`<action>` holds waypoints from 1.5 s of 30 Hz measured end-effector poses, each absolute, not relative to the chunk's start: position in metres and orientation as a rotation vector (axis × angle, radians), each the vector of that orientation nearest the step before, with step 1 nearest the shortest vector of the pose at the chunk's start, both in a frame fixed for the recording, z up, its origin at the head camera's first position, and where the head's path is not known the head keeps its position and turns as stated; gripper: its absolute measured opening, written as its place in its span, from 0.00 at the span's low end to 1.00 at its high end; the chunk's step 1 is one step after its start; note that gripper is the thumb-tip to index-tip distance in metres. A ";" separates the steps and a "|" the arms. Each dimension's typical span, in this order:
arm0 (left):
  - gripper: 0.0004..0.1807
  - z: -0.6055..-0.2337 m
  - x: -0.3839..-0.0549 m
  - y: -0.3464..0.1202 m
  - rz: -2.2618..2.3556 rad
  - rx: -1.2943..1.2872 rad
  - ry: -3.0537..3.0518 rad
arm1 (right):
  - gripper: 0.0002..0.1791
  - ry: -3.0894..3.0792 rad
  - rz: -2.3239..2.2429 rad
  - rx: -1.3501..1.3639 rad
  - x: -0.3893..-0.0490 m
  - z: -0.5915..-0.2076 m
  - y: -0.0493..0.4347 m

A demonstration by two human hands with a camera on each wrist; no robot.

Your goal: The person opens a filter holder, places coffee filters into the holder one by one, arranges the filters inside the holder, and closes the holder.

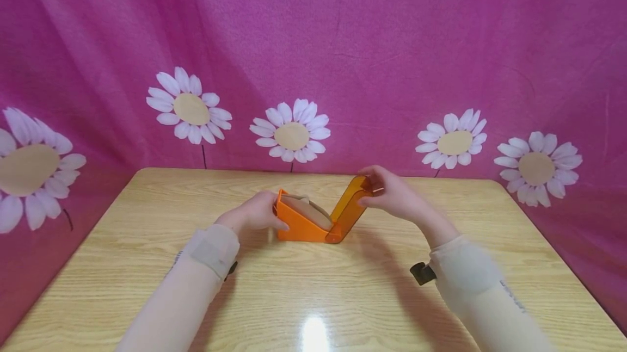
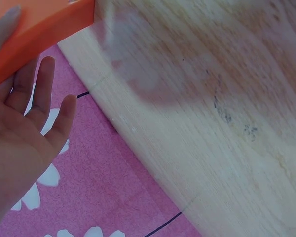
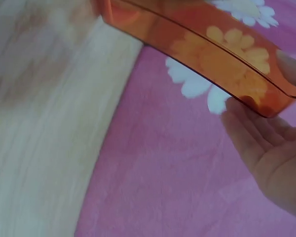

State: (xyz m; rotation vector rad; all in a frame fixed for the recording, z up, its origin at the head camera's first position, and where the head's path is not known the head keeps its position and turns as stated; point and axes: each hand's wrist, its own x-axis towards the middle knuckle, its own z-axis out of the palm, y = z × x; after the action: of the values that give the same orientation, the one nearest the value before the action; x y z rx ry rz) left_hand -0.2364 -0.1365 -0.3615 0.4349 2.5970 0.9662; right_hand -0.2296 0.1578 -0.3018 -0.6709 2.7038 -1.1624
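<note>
An orange coffee filter box stands on the table at the centre of the head view. Inside it shows a stack of brown paper filters. Its see-through amber lid is hinged at the right end and swung up, leaning to the right. My left hand grips the tall left end of the box, thumb on the near side and fingers behind. With thumb and fingers my right hand holds the upper end of the lid. The right wrist view shows the lid's free end between thumb and fingers.
The wooden table reaches back to a magenta cloth printed with white daisies. Its far edge lies close behind the box. Both forearms, in pale sleeves, come in from the front.
</note>
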 end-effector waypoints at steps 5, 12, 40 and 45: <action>0.19 -0.361 -0.236 -0.136 0.988 0.413 2.587 | 0.29 2.672 -1.269 -0.627 -0.228 -0.310 0.141; 0.18 -0.361 -0.237 -0.137 0.982 0.426 2.584 | 0.29 2.684 -1.240 -0.646 -0.227 -0.328 0.120; 0.15 -0.362 -0.237 -0.140 0.912 0.538 2.646 | 0.27 2.761 -1.001 -0.861 -0.224 -0.354 0.078; 0.15 -0.362 -0.237 -0.140 0.909 0.554 2.650 | 0.28 2.801 -0.915 -0.865 -0.224 -0.357 0.074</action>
State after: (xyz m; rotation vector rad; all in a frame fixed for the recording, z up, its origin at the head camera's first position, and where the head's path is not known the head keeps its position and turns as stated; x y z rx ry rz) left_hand -0.2371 -0.1404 -0.3624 0.5537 2.6505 0.9094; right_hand -0.2244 0.0743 -0.3567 -0.8652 2.8013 -0.9152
